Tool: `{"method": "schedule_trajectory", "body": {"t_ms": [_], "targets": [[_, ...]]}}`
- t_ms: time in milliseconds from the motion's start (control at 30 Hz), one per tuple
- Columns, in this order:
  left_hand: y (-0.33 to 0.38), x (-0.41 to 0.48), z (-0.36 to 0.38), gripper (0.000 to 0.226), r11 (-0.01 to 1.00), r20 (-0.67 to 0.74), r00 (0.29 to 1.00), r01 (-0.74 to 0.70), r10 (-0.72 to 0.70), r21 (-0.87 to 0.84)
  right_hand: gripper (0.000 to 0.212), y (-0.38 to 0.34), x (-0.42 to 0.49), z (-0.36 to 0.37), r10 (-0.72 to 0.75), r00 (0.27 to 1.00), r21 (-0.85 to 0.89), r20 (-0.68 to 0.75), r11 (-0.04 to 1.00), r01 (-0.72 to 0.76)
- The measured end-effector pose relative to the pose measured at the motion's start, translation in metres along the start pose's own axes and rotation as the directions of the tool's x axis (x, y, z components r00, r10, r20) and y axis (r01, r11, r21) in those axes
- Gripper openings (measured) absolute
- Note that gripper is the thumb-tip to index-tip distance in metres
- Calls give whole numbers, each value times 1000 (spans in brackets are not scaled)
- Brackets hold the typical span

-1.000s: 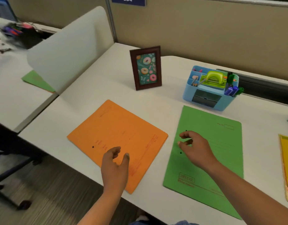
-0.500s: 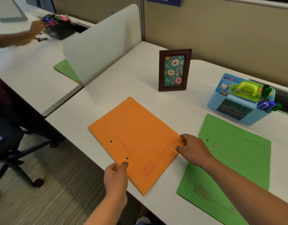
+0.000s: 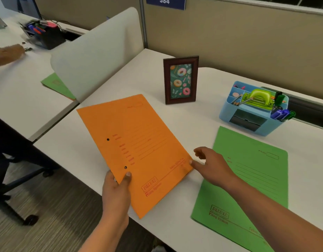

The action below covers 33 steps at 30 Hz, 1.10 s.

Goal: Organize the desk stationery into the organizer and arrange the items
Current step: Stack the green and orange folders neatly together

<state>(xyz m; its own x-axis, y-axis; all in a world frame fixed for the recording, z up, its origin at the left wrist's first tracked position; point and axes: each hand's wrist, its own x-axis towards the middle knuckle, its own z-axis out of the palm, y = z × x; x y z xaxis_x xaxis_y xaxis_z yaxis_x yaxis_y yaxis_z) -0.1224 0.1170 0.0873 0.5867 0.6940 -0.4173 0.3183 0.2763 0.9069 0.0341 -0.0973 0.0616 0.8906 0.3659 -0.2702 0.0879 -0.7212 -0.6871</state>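
**Orange folder held at the desk's near edge**

The orange folder (image 3: 139, 151) is gripped by the left hand (image 3: 117, 190) at its near left edge, at 7 o'clock from the folder's middle; the thumb is laid on top and the fingers are hidden beneath. The folder's nearest corner is seen past the near edge of the white desk (image 3: 193, 124). Its right corner, at 4 o'clock, is touched by a fingertip of the right hand (image 3: 211, 164), whose other fingers are loosely curled; whether that corner is pinched or only pressed cannot be told.

A green folder (image 3: 248, 179) is laid flat at 3 o'clock from the orange one, just beside the right hand. The blue organizer (image 3: 228, 115) is placed at 12 o'clock from the green folder, near it but apart. A lime-green hole punch (image 3: 257, 96) is seated in its top, and blue markers (image 3: 280, 113) are stuck in its right end. A picture frame (image 3: 180, 80) is stood upright at 1 o'clock from the orange folder.
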Motion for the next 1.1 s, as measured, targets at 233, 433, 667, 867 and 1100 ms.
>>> {"method": "schedule_trajectory", "body": {"t_ms": [233,433,667,867,1100], "targets": [[41,-28,-4,31,996,248,965,-68,82,-64,25,-25,-28,-47,31,997,565,-64,825,11],[55,-43,30,34,995,499,862,-101,94,-12,19,-15,-75,-89,118,958,668,-260,738,91],[45,-53,81,34,971,640,768,-159,6,181,20,39,-142,-110,339,870,699,-357,715,8],[18,-57,115,31,919,693,712,-194,-109,344,19,90,-183,-105,477,829,729,-293,673,-130],[-25,-39,146,35,733,675,711,-350,-197,583,14,137,-186,-86,569,803,688,-180,656,-311]]}}
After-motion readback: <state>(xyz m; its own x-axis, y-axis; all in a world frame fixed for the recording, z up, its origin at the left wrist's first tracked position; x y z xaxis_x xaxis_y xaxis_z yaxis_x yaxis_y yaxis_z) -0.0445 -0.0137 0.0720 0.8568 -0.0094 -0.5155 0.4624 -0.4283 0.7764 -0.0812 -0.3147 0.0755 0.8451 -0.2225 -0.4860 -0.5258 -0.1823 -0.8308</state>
